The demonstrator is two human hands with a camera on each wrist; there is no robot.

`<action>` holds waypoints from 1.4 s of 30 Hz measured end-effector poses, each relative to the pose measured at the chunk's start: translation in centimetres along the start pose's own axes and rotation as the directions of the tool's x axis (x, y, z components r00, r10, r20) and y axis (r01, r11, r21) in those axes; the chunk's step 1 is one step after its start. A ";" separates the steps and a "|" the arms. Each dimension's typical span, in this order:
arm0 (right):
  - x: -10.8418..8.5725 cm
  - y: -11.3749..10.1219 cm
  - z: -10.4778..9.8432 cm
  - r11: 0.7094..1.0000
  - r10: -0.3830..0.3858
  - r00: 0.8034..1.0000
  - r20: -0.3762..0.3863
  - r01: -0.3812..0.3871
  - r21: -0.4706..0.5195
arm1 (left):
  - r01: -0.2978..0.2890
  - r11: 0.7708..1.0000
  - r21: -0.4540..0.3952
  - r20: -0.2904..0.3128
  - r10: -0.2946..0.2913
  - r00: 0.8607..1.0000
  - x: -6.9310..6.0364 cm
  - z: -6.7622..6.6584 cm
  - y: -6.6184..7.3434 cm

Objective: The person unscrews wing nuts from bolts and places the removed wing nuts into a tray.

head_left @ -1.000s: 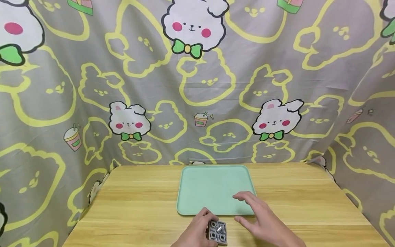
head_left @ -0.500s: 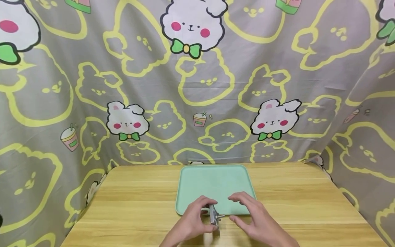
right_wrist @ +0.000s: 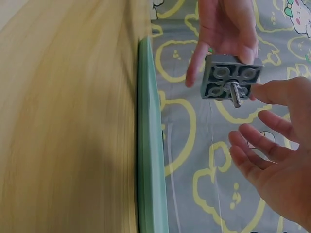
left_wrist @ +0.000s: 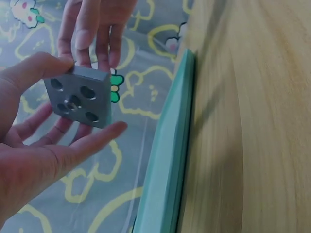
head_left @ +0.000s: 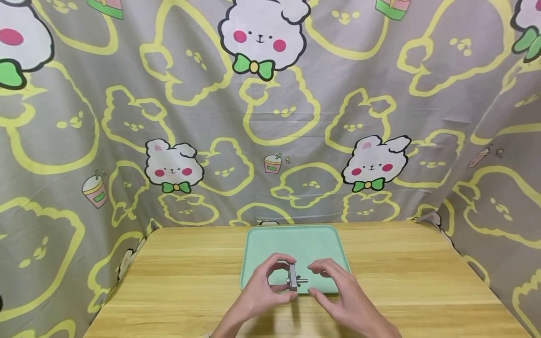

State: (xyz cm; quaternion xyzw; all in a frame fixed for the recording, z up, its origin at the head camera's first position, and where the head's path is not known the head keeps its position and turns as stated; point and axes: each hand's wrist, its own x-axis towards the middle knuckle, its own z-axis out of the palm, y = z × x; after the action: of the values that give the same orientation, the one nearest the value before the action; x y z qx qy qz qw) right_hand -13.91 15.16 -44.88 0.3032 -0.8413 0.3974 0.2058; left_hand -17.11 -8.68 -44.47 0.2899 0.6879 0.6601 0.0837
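My left hand (head_left: 259, 293) holds a square grey metal plate (head_left: 292, 276) upright by its edges, between thumb and fingers, above the near edge of the tray. In the left wrist view the plate (left_wrist: 99, 97) shows round holes near its corners and a bolt head (left_wrist: 73, 102) in the middle. The threaded end of the bolt (right_wrist: 235, 95) juts out of the ribbed other side, towards my right hand (head_left: 343, 293). That hand is apart from the bolt, holding nothing, with thumb and fingers spread around the space beside its tip.
A mint green tray (head_left: 270, 244) lies on the wooden table (head_left: 190, 281), below and beyond the hands. Behind the table and at both sides hangs a grey curtain (head_left: 262, 188) with cartoon rabbits.
My left hand has lifted the plate from low near the table's front, turned it on edge and brought it forward over the tray's edge. My right hand has shifted slightly left and forward.
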 end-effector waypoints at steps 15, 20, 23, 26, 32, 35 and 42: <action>1.2 -0.2 1.2 0.994 -0.080 0.992 -0.093 0.087 0.073 | -0.057 0.994 -0.098 0.000 0.057 0.998 1.2 -0.4 0.1; 1.9 -0.1 1.4 0.992 -0.063 0.990 -0.123 0.076 0.105 | -0.068 0.994 -0.087 0.014 0.070 0.997 1.7 -0.4 0.1; 2.1 0.0 1.3 0.990 -0.028 0.991 -0.130 0.046 0.135 | -0.077 0.994 -0.075 0.018 0.078 0.997 2.2 -0.3 0.2; 2.3 0.1 1.1 0.988 -0.008 0.991 -0.136 0.029 0.154 | -0.088 0.993 -0.073 0.018 0.089 0.996 2.6 -0.3 0.3; 2.7 0.4 0.9 0.980 0.030 0.992 -0.123 -0.005 0.197 | -0.111 0.990 -0.091 0.023 0.114 0.993 3.2 -0.3 0.6; 2.9 0.5 0.9 0.976 0.039 0.994 -0.105 -0.016 0.216 | -0.117 0.988 -0.106 0.023 0.120 0.993 3.4 -0.4 0.6; 3.3 0.7 1.1 0.972 0.051 0.993 -0.103 -0.026 0.233 | -0.125 0.986 -0.109 0.037 0.130 0.991 3.7 -0.6 0.8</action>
State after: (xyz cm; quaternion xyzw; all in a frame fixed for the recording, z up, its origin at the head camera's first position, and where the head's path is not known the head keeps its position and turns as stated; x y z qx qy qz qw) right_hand -16.96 13.52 -43.96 0.2867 -0.7827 0.5124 0.2066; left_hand -20.17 -7.36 -42.66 0.3430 0.6299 0.6931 0.0717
